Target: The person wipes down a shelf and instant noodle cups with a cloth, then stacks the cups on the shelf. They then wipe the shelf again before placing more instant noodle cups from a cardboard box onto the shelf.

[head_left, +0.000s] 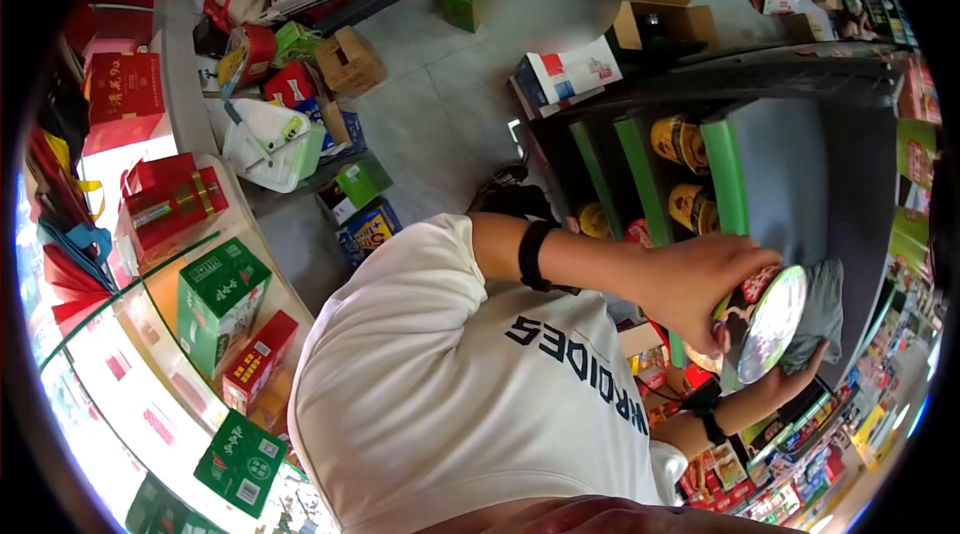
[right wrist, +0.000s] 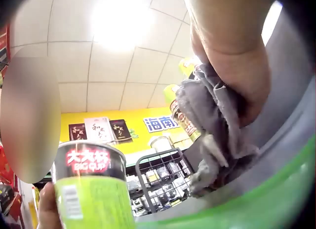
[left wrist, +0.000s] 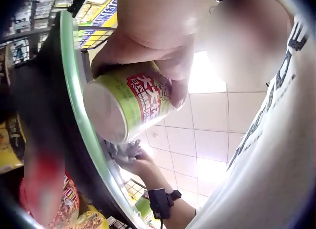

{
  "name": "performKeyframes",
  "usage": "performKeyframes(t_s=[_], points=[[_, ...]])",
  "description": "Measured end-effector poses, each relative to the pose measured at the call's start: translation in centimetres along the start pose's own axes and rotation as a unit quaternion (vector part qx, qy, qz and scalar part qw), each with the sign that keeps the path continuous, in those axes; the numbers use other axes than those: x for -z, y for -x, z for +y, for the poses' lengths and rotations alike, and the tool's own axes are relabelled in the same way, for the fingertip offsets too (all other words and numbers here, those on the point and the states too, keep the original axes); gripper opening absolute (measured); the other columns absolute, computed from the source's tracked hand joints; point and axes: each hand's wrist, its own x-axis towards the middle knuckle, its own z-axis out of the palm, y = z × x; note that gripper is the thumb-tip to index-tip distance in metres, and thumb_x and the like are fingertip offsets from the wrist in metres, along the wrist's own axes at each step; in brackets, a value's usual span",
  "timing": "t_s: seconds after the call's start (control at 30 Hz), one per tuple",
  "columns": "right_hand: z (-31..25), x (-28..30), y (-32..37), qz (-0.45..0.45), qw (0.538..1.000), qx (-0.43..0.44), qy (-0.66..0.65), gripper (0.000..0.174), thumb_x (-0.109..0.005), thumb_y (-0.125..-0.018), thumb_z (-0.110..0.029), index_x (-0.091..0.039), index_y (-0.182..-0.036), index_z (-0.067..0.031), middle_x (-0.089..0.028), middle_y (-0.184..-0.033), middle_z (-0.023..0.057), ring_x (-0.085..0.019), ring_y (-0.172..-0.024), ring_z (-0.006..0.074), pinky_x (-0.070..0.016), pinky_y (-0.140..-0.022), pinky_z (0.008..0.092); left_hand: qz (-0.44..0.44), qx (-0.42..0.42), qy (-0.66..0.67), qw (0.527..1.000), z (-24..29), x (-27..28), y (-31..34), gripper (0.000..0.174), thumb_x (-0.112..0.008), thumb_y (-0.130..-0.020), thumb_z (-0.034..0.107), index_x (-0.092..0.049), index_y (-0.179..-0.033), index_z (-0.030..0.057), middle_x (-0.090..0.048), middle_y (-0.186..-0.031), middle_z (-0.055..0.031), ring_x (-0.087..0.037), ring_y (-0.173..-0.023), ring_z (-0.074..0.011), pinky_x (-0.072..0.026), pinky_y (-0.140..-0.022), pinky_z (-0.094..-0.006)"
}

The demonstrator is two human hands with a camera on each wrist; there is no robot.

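Observation:
In the head view my left hand (head_left: 685, 284) grips a large noodle cup (head_left: 768, 324), its shiny lid facing up. The left wrist view shows the fingers curled around the green cup (left wrist: 136, 98), with its pale base tilted toward the camera. My right hand (head_left: 775, 400) holds a crumpled grey cloth (head_left: 818, 309) just beyond the cup. Seen from the right wrist, that hand (right wrist: 244, 73) has the bunched cloth (right wrist: 212, 115) in its grip, above a green shelf edge (right wrist: 256, 209). The cup (right wrist: 94, 192) is apart from the cloth there.
Shelves with green edges (head_left: 727, 174) hold yellow noodle tubs (head_left: 680, 142) beside me. Cartons and a white basket (head_left: 270, 146) stand across the aisle floor (head_left: 430, 124). Red and green boxes (head_left: 222, 294) line a glass counter. A black wire rack (right wrist: 165, 179) hangs beyond the shelf.

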Motion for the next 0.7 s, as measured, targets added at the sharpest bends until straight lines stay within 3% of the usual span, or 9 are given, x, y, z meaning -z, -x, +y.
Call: performKeyframes(t_s=[0.03, 0.07, 0.1, 0.23, 0.27, 0.3, 0.33, 0.5, 0.7], points=[[-0.6, -1.6, -0.2, -0.023, 0.996, -0.065, -0.062, 0.055, -0.062, -0.095, -0.027, -0.048, -0.143, -0.0026, -0.047, -0.146, 0.0173, -0.049, -0.13, 0.0323, -0.0443, -0.105, 0.0516, -0.039, 0.025, 0.005, 0.999, -0.3, 0.6, 0.6, 0.098, -0.085, -0.055, 0.022, -0.037, -0.137, -0.0007, -0.052, -0.123, -0.0217, -0.055, -0.112, -0.0406, -0.0447, -0.097, -0.0451], [-0.1, -2.6, -0.1, -0.048, 0.993, 0.092, 0.053, 0.057, -0.065, -0.09, -0.01, -0.046, -0.143, 0.0015, -0.048, -0.145, 0.0184, -0.048, -0.13, 0.0293, -0.0423, -0.108, 0.0451, -0.081, 0.05, 0.011, 0.995, -0.5, 1.1, 1.0, 0.098, -0.085, -0.056, 0.023, -0.037, -0.138, -0.0004, -0.052, -0.124, -0.0219, -0.054, -0.114, -0.04, -0.0444, -0.097, -0.0449], [1.6, -2.6, 1.3, -0.129, 0.879, 0.357, 0.29, 0.064, -0.059, -0.08, 0.009, -0.044, -0.142, 0.0073, -0.049, -0.143, 0.0211, -0.048, -0.129, 0.0287, -0.0389, -0.11, 0.0405, -0.086, 0.053, 0.017, 0.995, -0.6, 1.4, 1.3, 0.098, -0.085, -0.056, 0.023, -0.037, -0.138, -0.0004, -0.052, -0.124, -0.0219, -0.054, -0.114, -0.04, -0.0444, -0.097, -0.0449], [0.4, -4.3, 1.5, -0.058, 0.83, 0.424, 0.358, 0.077, -0.049, -0.069, 0.016, -0.04, -0.146, 0.006, -0.046, -0.143, 0.0262, -0.051, -0.126, 0.0316, -0.0374, -0.11, 0.0434, -0.179, 0.065, -0.009, 0.982, -0.7, 2.3, 1.6, 0.103, -0.09, -0.057, 0.028, -0.036, -0.141, 0.0013, -0.052, -0.127, -0.0207, -0.053, -0.118, -0.037, -0.0434, -0.101, -0.0433], [0.5, -4.2, 1.5, -0.076, 0.84, 0.413, 0.343, 0.069, -0.055, -0.079, 0.013, -0.038, -0.146, 0.0071, -0.045, -0.143, 0.0291, -0.05, -0.127, 0.034, -0.0383, -0.11, 0.0443, -0.183, 0.075, -0.005, 0.98, -1.0, 2.1, 1.8, 0.103, -0.09, -0.057, 0.028, -0.036, -0.141, 0.0014, -0.051, -0.127, -0.0209, -0.052, -0.119, -0.0374, -0.043, -0.102, -0.0435], [-0.4, -4.4, 1.2, -0.034, 0.982, 0.187, 0.005, 0.057, -0.056, -0.091, 0.0, -0.038, -0.144, 0.0092, -0.044, -0.143, 0.0298, -0.048, -0.13, 0.0377, -0.0394, -0.11, 0.0445, -0.19, 0.085, 0.0, 0.978, -1.1, 2.1, 1.9, 0.104, -0.091, -0.057, 0.027, -0.036, -0.142, 0.0016, -0.051, -0.128, -0.021, -0.052, -0.12, -0.0378, -0.0426, -0.103, -0.0437], [0.1, -3.0, 0.9, -0.046, 0.985, 0.164, -0.024, 0.054, -0.056, -0.094, -0.005, -0.039, -0.144, 0.0083, -0.044, -0.144, 0.0284, -0.048, -0.13, 0.0374, -0.0401, -0.11, 0.0437, -0.207, 0.106, 0.012, 0.973, -0.8, 2.3, 1.6, 0.104, -0.091, -0.058, 0.025, -0.036, -0.142, 0.0012, -0.05, -0.13, -0.0216, -0.051, -0.121, -0.0386, -0.0423, -0.103, -0.0443], [1.5, 0.4, 9.2, 0.072, 0.926, 0.313, 0.196, 0.042, -0.057, -0.097, -0.014, -0.053, -0.133, 0.0069, -0.062, -0.126, 0.0198, -0.061, -0.116, 0.0277, -0.0473, -0.1, 0.037, -0.261, 0.145, 0.046, 0.953, -1.4, 1.4, 0.6, 0.106, -0.093, -0.057, 0.022, -0.036, -0.144, 0.001, -0.05, -0.134, -0.0199, -0.052, -0.124, -0.0362, -0.0404, -0.107, -0.0423], [2.3, 8.4, 15.1, 0.327, 0.857, 0.225, 0.33, 0.057, -0.077, -0.084, -0.026, -0.057, -0.123, 0.0109, -0.07, -0.107, 0.0168, -0.067, -0.1, 0.0222, -0.0499, -0.09, 0.0323, -0.353, 0.241, 0.15, 0.892, -3.7, -1.0, -0.1, 0.109, -0.095, -0.056, 0.015, -0.034, -0.146, 0.0007, -0.053, -0.136, -0.0153, -0.051, -0.127, -0.0253, -0.0405, -0.108, -0.0383]])
